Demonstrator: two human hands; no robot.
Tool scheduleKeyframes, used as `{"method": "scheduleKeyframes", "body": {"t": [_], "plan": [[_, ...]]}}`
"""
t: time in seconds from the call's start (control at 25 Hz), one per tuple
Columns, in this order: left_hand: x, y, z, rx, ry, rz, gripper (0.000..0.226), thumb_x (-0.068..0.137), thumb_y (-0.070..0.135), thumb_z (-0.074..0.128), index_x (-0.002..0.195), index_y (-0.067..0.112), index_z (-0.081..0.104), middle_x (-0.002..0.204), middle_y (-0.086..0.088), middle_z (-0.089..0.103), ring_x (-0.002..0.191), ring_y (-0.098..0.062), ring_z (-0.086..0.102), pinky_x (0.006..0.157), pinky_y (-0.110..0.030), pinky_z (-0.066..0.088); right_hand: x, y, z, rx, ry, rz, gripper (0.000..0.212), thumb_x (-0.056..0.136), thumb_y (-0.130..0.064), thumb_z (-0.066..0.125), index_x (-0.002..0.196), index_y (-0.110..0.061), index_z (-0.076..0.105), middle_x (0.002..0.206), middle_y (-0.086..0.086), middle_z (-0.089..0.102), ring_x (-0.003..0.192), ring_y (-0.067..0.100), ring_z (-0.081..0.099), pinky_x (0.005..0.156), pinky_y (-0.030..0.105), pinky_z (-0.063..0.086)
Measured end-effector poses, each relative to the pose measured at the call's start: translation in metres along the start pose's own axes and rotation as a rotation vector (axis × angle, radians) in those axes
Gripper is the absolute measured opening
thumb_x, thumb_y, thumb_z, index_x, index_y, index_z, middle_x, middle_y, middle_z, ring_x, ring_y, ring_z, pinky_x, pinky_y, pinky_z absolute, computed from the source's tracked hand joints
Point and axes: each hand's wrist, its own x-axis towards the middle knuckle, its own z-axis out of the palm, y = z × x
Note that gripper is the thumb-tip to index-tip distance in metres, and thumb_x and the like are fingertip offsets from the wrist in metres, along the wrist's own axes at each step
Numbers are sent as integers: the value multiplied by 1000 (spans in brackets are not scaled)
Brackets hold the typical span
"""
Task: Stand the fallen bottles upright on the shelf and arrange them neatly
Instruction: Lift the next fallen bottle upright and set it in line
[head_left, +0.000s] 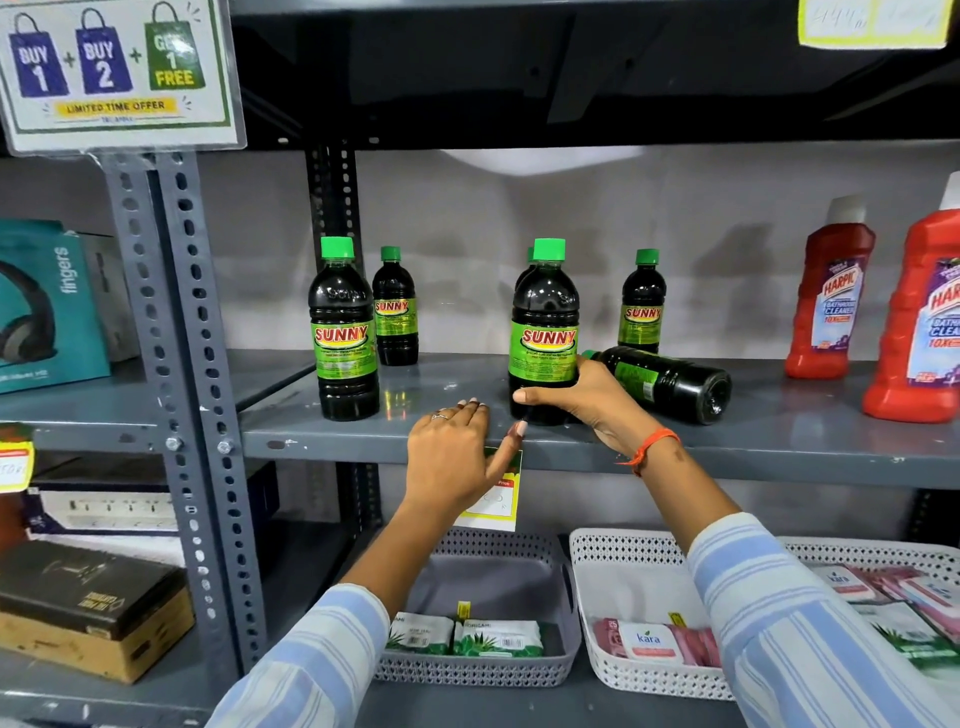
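Nearest the camera, two forearms in pale blue-and-white striped sleeves are reaching up over a grey perforated plastic basket (563, 613) and a white perforated plastic basket (587, 582) holding wipe packets on the lower shelf. The left hand (452, 457), wearing a ring, is resting palm-down on the front lip of the grey metal shelf (727, 441), its fingers lying together and its thumb pointing right; it is gripping nothing. The right hand (582, 400), with an orange thread at the wrist, is wrapping around the base of an upright dark bottle with a green cap and green SUNNY label (545, 322), thumb across the front and fingers behind, so it is clamping on that bottle near the shelf's front edge. Just right of that hand, a matching dark bottle is lying on its side (670, 382), cap toward the held bottle and base pointing right. To the left, another upright SUNNY bottle (344, 332) is standing near the front. Farther back, two smaller-looking upright SUNNY bottles are standing by the wall, one on the left (395, 312) and one on the right (643, 306). At the far right, two red HARPIC cleaner bottles (828, 291) are standing upright.
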Motion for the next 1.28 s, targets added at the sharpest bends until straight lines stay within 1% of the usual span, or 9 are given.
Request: {"method": "scheduleKeyframes", "body": {"t": [0.2, 0.4, 0.64, 0.72, 0.8, 0.92, 1.0, 1.12, 1.28], "plan": [[0, 0, 1, -3, -14, -1, 64, 89, 55, 30, 87, 8, 73, 91, -9, 75, 81, -26, 70, 64, -31, 51, -8, -2, -2, 28, -55, -3, 33, 66, -11, 85, 91, -25, 69, 106, 7, 74, 103, 19, 68, 93, 30, 52], [0, -1, 2, -7, -23, 6, 64, 89, 55, 29, 86, 7, 72, 90, -9, 75, 79, -26, 70, 63, -31, 51, -9, -2, -3, 37, -58, -5, 32, 68, -7, 83, 90, -25, 67, 101, 4, 73, 102, 20, 67, 88, 25, 52], [2, 0, 0, -18, -84, -14, 73, 91, 59, 22, 89, 6, 71, 93, -12, 74, 83, -28, 70, 64, -34, 51, -11, -6, -1, 60, -55, -33, 33, 67, -6, 83, 93, -22, 68, 111, 13, 72, 109, 27, 67, 97, 35, 52], [2, 1, -2, -41, -85, -31, 83, 92, 63, 11, 102, 4, 69, 105, -15, 71, 93, -30, 68, 71, -37, 51, -13, -9, -2, 45, -84, -50, 34, 67, -9, 84, 93, -23, 68, 110, 10, 72, 108, 25, 67, 98, 36, 52], [1, 6, -4, -60, -25, -55, 79, 93, 60, 16, 127, 1, 54, 128, -19, 59, 116, -32, 57, 91, -42, 47, -19, -13, -7, 67, -116, -53, 38, 68, -17, 84, 100, -23, 65, 109, 3, 72, 104, 18, 67, 97, 33, 53], [4, 31, -13, -38, 75, -46, 75, 92, 54, 28, 143, -1, 28, 149, -18, 34, 138, -27, 32, 113, -42, 24, -26, -26, -32, 93, 55, -134, 43, 79, -25, 76, 115, -16, 55, 98, -10, 61, 90, 1, 58, 78, 11, 48], [10, 59, -20, -35, 104, -33, 76, 93, 53, 29, 146, 0, 21, 153, -16, 24, 142, -25, 21, 116, -41, 16, -25, -29, -59, -54, 213, -259, 35, 81, -30, 73, 109, -12, 61, 94, -6, 62, 88, 5, 59, 81, 17, 48], [16, 97, -23, -17, 118, -3, 75, 94, 52, 26, 147, 0, 14, 156, -15, 14, 144, -23, 12, 117, -40, 11, -13, -13, -99, -606, 304, -249, 47, 81, -41, 69, 112, -6, 64, 115, 15, 61, 113, 30, 53, 98, 37, 41], [27, 131, -11, -56, 57, 79, 69, 95, 48, 29, 142, -3, 29, 152, -19, 28, 141, -27, 24, 116, -38, 19, -8, 7, -129, -1021, 106, 27, 76, 75, -54, 70, 127, -2, 50, 130, 23, 49, 120, 40, 46, 98, 43, 42]]}}
